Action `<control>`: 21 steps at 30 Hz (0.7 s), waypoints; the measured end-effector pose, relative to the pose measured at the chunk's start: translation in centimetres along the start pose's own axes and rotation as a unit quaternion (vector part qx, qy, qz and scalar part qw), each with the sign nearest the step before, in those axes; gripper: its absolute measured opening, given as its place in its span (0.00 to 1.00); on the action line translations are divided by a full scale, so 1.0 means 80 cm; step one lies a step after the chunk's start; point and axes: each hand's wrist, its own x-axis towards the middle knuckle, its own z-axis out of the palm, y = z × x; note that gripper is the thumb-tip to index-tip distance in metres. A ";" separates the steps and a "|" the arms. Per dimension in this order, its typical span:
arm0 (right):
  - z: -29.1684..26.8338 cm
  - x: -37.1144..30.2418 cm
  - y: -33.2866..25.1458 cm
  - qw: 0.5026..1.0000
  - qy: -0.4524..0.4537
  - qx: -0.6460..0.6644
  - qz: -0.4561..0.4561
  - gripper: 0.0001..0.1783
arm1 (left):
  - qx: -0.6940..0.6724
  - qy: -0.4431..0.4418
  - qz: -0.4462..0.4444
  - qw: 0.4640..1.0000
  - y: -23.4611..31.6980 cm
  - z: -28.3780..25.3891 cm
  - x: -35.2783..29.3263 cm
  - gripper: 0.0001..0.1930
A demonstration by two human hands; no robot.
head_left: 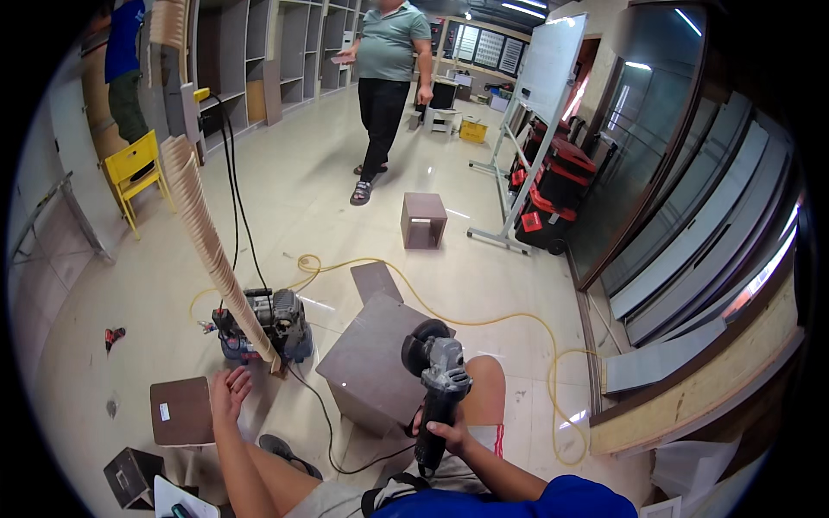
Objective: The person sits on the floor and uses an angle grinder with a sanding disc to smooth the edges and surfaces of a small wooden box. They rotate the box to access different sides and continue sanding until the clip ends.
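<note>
My right hand (442,433) is wrapped round the black body of an angle grinder (445,380). The grinder points up and away from me, its dark disc and guard at the far end, over the right side of a grey-brown box (371,354). My left hand (230,394) is raised with the fingers apart and holds nothing. Just right of it stands the foot of a tall, ridged strip of light wood (216,233), leaning to the left. Behind the strip's lower end sits an air compressor (289,321).
A yellow hose (484,322) loops over the tiled floor, and a black cord (326,423) runs near my feet. A small box (423,220) lies ahead. A person (389,78) stands beyond it. A brown board (181,412), a drill (114,337) and a yellow chair (134,164) are left.
</note>
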 end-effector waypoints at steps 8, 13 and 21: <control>0.017 0.009 -0.011 0.998 -0.010 -0.001 -0.061 0.32 | -0.046 -0.126 -0.012 0.991 0.004 -0.017 0.031 0.16; 0.022 -0.001 -0.010 0.995 0.047 -0.003 -0.092 0.38 | 0.106 0.028 -0.028 0.994 0.005 0.040 -0.021 0.23; -0.003 0.014 -0.017 0.991 0.065 0.005 -0.120 0.38 | 0.383 -0.077 -0.018 0.920 -0.042 0.016 0.005 0.20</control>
